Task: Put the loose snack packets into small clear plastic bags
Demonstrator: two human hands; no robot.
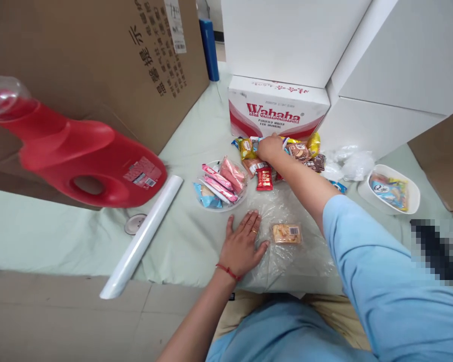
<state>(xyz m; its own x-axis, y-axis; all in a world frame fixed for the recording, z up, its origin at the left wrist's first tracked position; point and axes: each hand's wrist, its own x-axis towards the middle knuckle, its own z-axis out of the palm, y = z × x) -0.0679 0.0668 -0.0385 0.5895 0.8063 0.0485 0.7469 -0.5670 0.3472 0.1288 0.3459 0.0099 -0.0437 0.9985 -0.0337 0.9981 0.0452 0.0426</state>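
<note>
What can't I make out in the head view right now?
All in the head view:
- Right hand's fingertips: hidden by the hand itself and the snack packets; grip unclear.
- Red bottle's cap: cut off by the left edge.
- Dark object: obscured by pixelation.
- Barcode digits: too small.

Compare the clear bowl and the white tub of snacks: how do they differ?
The clear bowl is see-through; the white tub is opaque. The clear bowl looks round; the white tub is longer, with rounded corners. The clear bowl lies near the left hand; the white tub sits off to the right. Both hold wrapped snacks.
</note>
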